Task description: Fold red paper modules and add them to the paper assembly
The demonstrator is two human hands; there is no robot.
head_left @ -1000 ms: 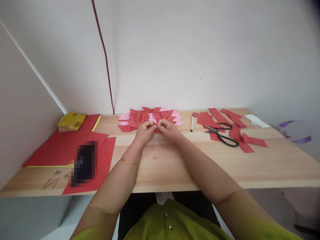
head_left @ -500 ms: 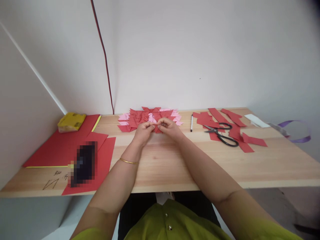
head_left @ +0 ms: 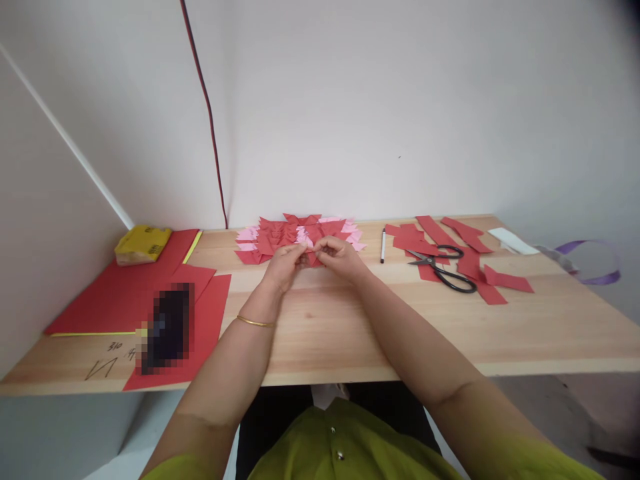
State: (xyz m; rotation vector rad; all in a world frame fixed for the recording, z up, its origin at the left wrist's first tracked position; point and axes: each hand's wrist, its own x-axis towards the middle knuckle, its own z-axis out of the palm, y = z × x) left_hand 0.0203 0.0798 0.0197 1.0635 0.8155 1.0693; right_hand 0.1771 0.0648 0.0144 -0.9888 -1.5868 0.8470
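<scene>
Left hand [head_left: 286, 265] sits slightly rolled versus half a second ago, curled fingers showing; it and right hand [head_left: 341, 260] pinch red paper piece [head_left: 312, 253] between closed fingertips.

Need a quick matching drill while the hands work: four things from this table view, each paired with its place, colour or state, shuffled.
Column one
1. scissors
2. yellow packet
3. bracelet
4. folded paper pieces

Column two
A. round the left forearm
B. red and pink
C. blades apart
D. on a red sheet

Right pairs: 1-C, 2-D, 3-A, 4-B.
</scene>
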